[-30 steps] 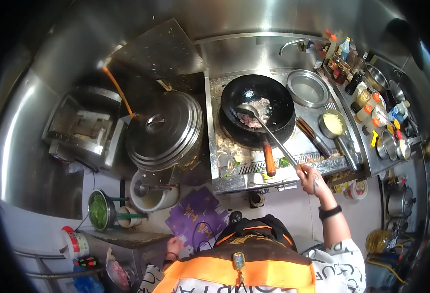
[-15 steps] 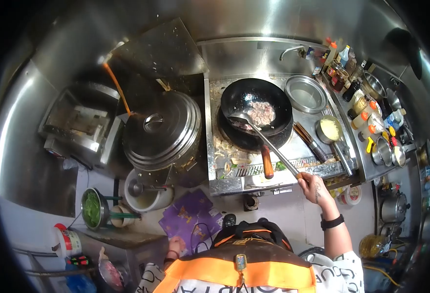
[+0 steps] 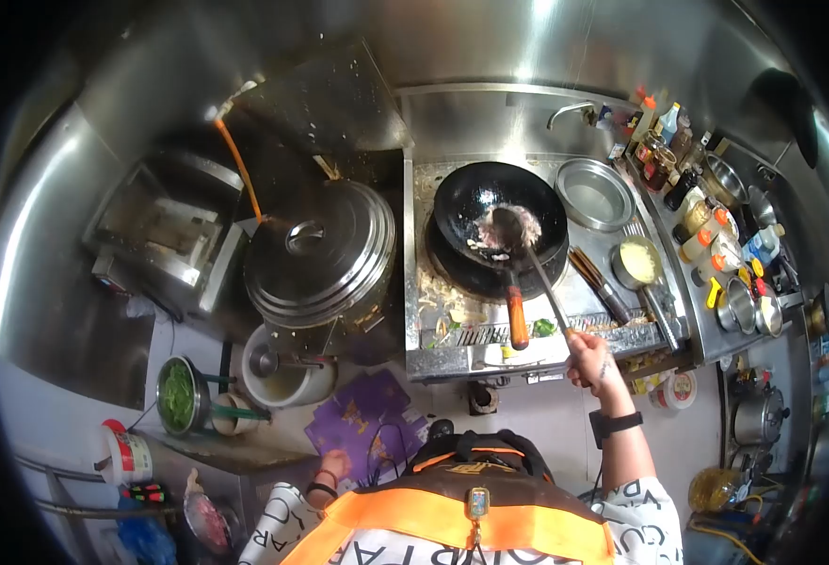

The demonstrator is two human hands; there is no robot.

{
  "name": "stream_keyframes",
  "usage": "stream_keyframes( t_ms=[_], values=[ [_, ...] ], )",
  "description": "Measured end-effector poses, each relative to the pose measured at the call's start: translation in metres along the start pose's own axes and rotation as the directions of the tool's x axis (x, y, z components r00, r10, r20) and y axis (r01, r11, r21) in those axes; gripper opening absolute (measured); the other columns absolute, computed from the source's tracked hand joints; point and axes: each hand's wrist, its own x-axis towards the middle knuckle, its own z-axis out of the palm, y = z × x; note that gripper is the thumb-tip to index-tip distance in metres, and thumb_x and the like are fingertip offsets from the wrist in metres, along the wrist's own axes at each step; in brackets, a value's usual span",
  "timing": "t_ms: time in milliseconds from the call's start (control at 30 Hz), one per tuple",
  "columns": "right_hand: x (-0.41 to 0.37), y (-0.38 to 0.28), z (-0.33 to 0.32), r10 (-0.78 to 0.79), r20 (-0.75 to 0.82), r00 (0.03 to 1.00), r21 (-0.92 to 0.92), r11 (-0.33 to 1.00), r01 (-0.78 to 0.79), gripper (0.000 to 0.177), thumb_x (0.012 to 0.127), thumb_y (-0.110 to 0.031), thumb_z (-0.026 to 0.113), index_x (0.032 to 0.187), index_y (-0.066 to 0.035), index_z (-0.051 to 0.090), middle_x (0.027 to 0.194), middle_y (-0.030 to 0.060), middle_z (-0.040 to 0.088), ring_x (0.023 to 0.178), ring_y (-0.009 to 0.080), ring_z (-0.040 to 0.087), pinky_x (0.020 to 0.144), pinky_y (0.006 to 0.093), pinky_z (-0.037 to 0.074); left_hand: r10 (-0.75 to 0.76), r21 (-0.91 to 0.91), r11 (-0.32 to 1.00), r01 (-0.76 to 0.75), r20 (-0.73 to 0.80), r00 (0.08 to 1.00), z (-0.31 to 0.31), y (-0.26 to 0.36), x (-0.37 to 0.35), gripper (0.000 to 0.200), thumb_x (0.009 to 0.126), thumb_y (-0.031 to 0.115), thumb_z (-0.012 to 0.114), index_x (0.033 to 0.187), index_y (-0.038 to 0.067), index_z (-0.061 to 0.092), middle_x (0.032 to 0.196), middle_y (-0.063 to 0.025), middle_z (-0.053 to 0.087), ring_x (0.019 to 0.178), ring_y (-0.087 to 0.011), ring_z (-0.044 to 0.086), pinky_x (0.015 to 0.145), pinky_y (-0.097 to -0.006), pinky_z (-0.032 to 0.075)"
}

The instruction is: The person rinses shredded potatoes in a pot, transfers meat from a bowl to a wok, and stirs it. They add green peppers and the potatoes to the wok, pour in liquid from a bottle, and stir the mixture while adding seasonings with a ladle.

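Head view: the right hand (image 3: 587, 361) grasps a ladle (image 3: 549, 292) in pinkish food (image 3: 530, 226), and a hard push could slide the unheld wok (image 3: 465, 200) (left hand (image 3: 336, 462) clenched or loose, I cannot tell).

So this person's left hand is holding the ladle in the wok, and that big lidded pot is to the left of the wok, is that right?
Not quite: the head view shows the right hand holding the ladle in the wok. The big lidded pot is indeed to its left.
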Motion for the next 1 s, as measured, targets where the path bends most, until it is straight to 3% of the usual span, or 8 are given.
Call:
stream_keyframes(
  t_ms=[100, 233, 300, 600, 700, 900, 967, 1000],
  values=[
    [0.038, 0.015, 0.009, -0.263, -0.046, 0.964, -0.352, 0.907, 0.231, 0.033, 0.092, -0.029, 0.049, 0.100, 0.002, 0.057, 0.050, 0.0028, 0.047, 0.036, 0.0106, 0.043, 0.031, 0.0254, 0.032, 0.024, 0.108, 0.994, -0.016, -0.069, 0.997, 0.014, 0.022, -0.023, 0.023, 0.088, 0.007, 0.046, 0.111, 0.005, 0.052, 0.085, -0.0087, 0.060, 0.064, -0.0191, 0.061, 0.053, -0.0303, 0.049],
    [0.057, 0.004, 0.032, -0.149, -0.045, 0.988, 0.059, 0.987, 0.151, 0.035, 0.091, -0.031, 0.050, 0.096, 0.003, 0.058, 0.051, 0.0012, 0.045, 0.036, 0.0104, 0.042, 0.033, 0.0255, 0.033, 0.092, 0.079, 0.993, -0.088, -0.047, 0.995, 0.018, 0.025, -0.028, 0.023, 0.089, 0.006, 0.046, 0.111, 0.005, 0.052, 0.088, -0.0090, 0.061, 0.068, -0.0192, 0.061, 0.056, -0.0301, 0.050],
    [0.061, 0.013, 0.046, -0.323, -0.101, 0.941, -0.304, 0.911, 0.280, 0.035, 0.092, -0.029, 0.048, 0.101, 0.004, 0.056, 0.053, 0.0014, 0.045, 0.037, 0.0106, 0.042, 0.033, 0.0263, 0.032, 0.110, 0.054, 0.993, -0.107, -0.051, 0.993, 0.017, 0.019, -0.027, 0.022, 0.089, 0.005, 0.046, 0.110, 0.004, 0.052, 0.088, -0.0094, 0.061, 0.068, -0.0194, 0.061, 0.056, -0.0298, 0.050],
    [0.004, 0.011, -0.022, -0.314, 0.011, 0.949, -0.564, 0.782, 0.265, 0.039, 0.087, -0.027, 0.055, 0.109, 0.004, 0.058, 0.053, 0.0061, 0.053, 0.043, 0.0139, 0.052, 0.040, 0.0267, 0.043, 0.026, -0.124, 0.992, -0.008, 0.145, 0.989, -0.038, -0.082, 0.008, 0.018, 0.085, 0.002, 0.049, 0.102, 0.000, 0.055, 0.077, -0.0133, 0.061, 0.062, -0.0230, 0.059, 0.052, -0.0333, 0.049],
    [0.008, -0.003, -0.028, -0.131, 0.007, 0.991, -0.051, 0.990, 0.132, 0.026, 0.090, -0.024, 0.051, 0.095, 0.000, 0.058, 0.051, -0.0011, 0.043, 0.036, 0.0090, 0.039, 0.031, 0.0238, 0.030, 0.045, -0.145, 0.989, -0.026, 0.126, 0.991, -0.034, -0.086, 0.003, 0.018, 0.085, 0.004, 0.050, 0.102, 0.001, 0.056, 0.076, -0.0131, 0.061, 0.062, -0.0233, 0.059, 0.052, -0.0336, 0.049],
    [0.081, 0.053, 0.007, -0.268, -0.276, 0.923, -0.054, 0.963, 0.263, 0.020, 0.091, -0.023, 0.050, 0.097, -0.004, 0.052, 0.051, -0.0028, 0.038, 0.034, 0.0083, 0.036, 0.031, 0.0240, 0.027, 0.078, -0.109, 0.991, -0.081, -0.031, 0.996, -0.009, -0.068, -0.012, 0.020, 0.085, 0.007, 0.053, 0.104, 0.004, 0.056, 0.075, -0.0120, 0.060, 0.062, -0.0228, 0.059, 0.052, -0.0334, 0.050],
    [0.049, 0.011, 0.017, 0.022, -0.012, 1.000, 0.302, 0.953, -0.018, 0.020, 0.090, -0.022, 0.051, 0.095, -0.002, 0.054, 0.050, -0.0019, 0.039, 0.034, 0.0088, 0.036, 0.030, 0.0246, 0.028, 0.070, -0.023, 0.997, -0.073, -0.130, 0.989, 0.005, -0.038, -0.016, 0.022, 0.085, 0.008, 0.053, 0.106, 0.004, 0.056, 0.076, -0.0113, 0.060, 0.064, -0.0214, 0.059, 0.053, -0.0326, 0.051],
    [0.041, 0.005, 0.011, -0.030, -0.007, 1.000, 0.190, 0.981, 0.031, 0.023, 0.090, -0.022, 0.052, 0.096, 0.000, 0.056, 0.051, 0.0002, 0.042, 0.034, 0.0094, 0.038, 0.030, 0.0246, 0.030, 0.054, 0.051, 0.997, -0.049, -0.109, 0.993, 0.008, -0.026, -0.013, 0.023, 0.085, 0.008, 0.053, 0.108, 0.004, 0.055, 0.080, -0.0111, 0.061, 0.063, -0.0199, 0.060, 0.053, -0.0317, 0.051]
  ],
)
